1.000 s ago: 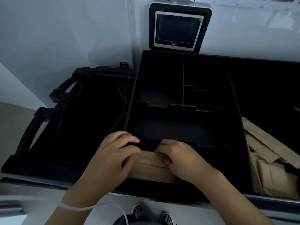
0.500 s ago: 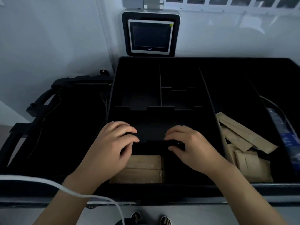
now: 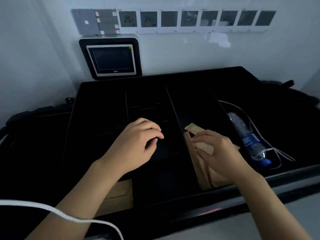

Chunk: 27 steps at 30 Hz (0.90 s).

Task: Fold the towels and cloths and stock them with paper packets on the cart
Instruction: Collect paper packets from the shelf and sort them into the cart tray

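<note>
Right hand [image 3: 219, 151] fingers pinch one brown paper packet [image 3: 201, 146] off the loose pile in the black cart tray's [image 3: 103, 87] right compartment, left hand [image 3: 136, 144] hovers loosely curled, empty; risk: neighbouring packets drag along.

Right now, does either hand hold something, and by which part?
The right hand pinches a paper packet near its left end. The left hand holds nothing.

Tray [image 3: 107, 94]: matt black, probably plastic. Packets [image 3: 204, 146]: brown kraft paper, matt, creased. Bottle [image 3: 245, 134]: clear crinkled plastic, glossy blue label. Wall panel [image 3: 112, 59]: glossy screen, smooth frame.
</note>
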Motion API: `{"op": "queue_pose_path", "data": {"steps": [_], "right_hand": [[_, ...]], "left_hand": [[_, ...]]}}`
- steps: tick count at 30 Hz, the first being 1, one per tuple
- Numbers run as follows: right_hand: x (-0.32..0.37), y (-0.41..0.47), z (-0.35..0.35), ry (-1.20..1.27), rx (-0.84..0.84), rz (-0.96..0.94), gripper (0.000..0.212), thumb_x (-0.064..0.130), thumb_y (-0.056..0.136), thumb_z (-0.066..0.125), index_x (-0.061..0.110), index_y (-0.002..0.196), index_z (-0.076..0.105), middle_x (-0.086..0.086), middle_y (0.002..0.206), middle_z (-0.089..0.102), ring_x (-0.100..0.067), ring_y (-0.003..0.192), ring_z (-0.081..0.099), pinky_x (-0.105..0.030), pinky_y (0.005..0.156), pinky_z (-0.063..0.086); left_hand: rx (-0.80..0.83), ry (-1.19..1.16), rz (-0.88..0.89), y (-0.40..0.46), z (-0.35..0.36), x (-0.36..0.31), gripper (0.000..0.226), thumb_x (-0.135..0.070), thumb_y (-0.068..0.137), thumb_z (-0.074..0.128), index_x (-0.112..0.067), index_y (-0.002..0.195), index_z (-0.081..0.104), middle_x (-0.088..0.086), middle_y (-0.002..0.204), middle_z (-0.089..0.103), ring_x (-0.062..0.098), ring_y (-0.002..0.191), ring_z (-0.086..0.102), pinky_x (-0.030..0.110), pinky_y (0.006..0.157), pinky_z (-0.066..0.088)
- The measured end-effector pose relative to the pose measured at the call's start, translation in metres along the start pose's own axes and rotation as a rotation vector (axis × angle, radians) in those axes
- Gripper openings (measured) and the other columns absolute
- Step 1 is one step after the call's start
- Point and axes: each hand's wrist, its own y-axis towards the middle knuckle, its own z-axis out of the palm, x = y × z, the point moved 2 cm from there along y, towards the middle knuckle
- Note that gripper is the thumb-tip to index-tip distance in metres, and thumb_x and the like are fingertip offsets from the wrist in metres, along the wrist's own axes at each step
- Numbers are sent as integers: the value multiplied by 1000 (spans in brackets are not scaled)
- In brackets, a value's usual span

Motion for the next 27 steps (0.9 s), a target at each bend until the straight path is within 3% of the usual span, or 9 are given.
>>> {"op": "queue_pose_path", "data": {"steps": [5, 9, 12, 16, 22, 27], "right_hand": [[-46, -8, -18, -134, -58, 107, 33, 21, 91, 78, 22, 123, 71, 18, 125, 58, -4, 119, 54, -27, 101, 48], [-68, -12, -11, -283, -48, 171, 49, 32, 93, 75, 17, 138, 63, 10, 140, 52, -13, 128, 49, -29, 105, 44], [-73, -10, 1, -344, -15, 177, 60, 38, 92, 73, 15, 145, 56, 5, 146, 50, -18, 132, 48, -40, 110, 45], [-78, -7, 3, -342, -2, 251, 67, 46, 91, 71, 16, 148, 52, 4, 148, 50, -20, 132, 49, -36, 108, 45], [-78, -8, 1, -344, -12, 239, 48, 26, 95, 70, 15, 140, 60, 2, 137, 60, -22, 123, 53, -34, 98, 48], [-71, -10, -3, -265, -172, 198, 32, 5, 100, 57, 12, 128, 71, 0, 122, 69, -20, 111, 62, -31, 90, 52]], "left_hand": [[41, -14, 53, 36, 41, -5, 22, -15, 98, 63, -24, 115, 75, -17, 116, 64, 2, 119, 51, 34, 105, 47], [-97, -25, -49, 20, 66, 12, 28, -6, 95, 66, -18, 118, 74, -12, 114, 64, 6, 114, 57, 36, 100, 52], [-226, -6, -100, 10, 67, 29, 29, -6, 95, 65, -19, 120, 73, -14, 113, 64, 5, 113, 57, 26, 100, 49], [-232, -92, -156, 17, 70, 29, 28, -5, 93, 66, -20, 116, 73, -18, 109, 65, 5, 108, 61, 20, 95, 49], [-170, -218, -147, 24, 83, 23, 28, -7, 92, 68, -26, 112, 74, -20, 105, 67, 10, 107, 64, 17, 93, 46], [-157, -308, -162, 23, 88, 23, 30, -7, 91, 69, -30, 109, 74, -18, 103, 69, 13, 104, 66, 22, 88, 49]]}}
